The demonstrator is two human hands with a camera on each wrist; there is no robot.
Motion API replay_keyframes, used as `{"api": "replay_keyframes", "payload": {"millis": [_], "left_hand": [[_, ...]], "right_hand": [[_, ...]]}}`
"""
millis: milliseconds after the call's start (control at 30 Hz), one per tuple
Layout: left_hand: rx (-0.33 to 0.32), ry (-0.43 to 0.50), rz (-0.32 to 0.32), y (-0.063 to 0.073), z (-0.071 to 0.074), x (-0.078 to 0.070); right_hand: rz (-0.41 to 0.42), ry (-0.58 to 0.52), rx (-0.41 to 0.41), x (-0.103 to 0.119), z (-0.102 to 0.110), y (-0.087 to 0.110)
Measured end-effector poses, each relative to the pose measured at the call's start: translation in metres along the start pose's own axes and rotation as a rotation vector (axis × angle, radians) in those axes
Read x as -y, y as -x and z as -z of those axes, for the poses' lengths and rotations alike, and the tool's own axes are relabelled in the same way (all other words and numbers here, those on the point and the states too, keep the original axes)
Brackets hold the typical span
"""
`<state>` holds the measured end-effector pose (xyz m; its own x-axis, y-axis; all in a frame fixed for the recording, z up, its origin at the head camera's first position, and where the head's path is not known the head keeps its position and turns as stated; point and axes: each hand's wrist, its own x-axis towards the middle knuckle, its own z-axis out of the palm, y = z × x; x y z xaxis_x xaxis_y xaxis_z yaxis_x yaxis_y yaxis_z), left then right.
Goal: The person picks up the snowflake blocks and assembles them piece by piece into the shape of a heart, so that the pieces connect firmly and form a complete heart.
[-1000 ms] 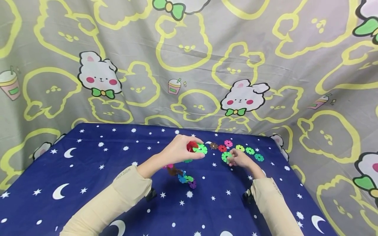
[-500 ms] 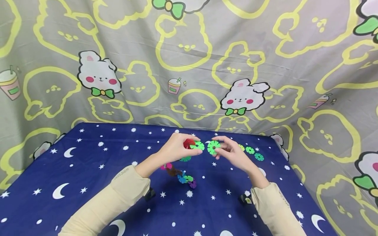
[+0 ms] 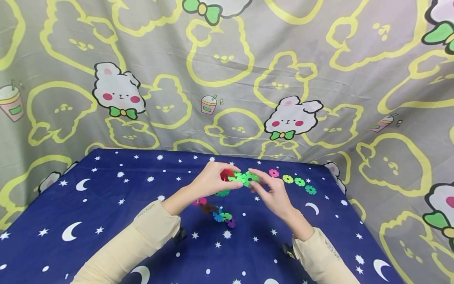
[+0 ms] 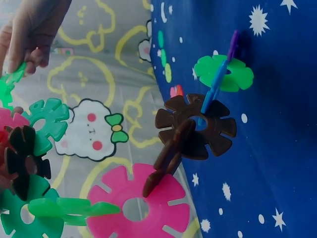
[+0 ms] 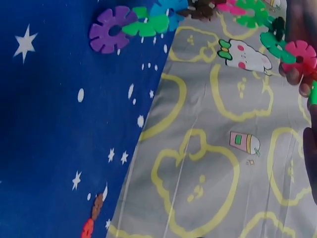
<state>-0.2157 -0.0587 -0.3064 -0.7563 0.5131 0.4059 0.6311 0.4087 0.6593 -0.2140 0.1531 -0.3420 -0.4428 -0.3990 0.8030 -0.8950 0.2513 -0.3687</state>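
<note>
In the head view my left hand grips the upper end of a chain of slotted plastic snowflake discs, near a red disc and a light green disc. My right hand pinches another light green snowflake disc between thumb and fingers. The two green discs meet edge to edge; whether their slots interlock cannot be told. Below the left hand hangs the rest of the chain, with a pink disc, brown discs, a blue one and a purple disc at its lower end.
Loose discs lie on the starry blue tablecloth beyond the right hand: pink, yellow, green and teal. Brown and red ones show in the right wrist view. A patterned curtain stands behind.
My right hand has lifted the light green disc from among the loose ones and carried it left to the chain's green disc. The left hand has stayed nearly still.
</note>
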Motion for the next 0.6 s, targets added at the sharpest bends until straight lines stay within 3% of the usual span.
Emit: {"api": "replay_keyframes", "payload": {"millis": [600], "left_hand": [[0.058, 0.070, -0.008, -0.001, 0.002, 0.002]], "right_hand": [[0.030, -0.040, -0.090, 0.008, -0.014, -0.001]]}}
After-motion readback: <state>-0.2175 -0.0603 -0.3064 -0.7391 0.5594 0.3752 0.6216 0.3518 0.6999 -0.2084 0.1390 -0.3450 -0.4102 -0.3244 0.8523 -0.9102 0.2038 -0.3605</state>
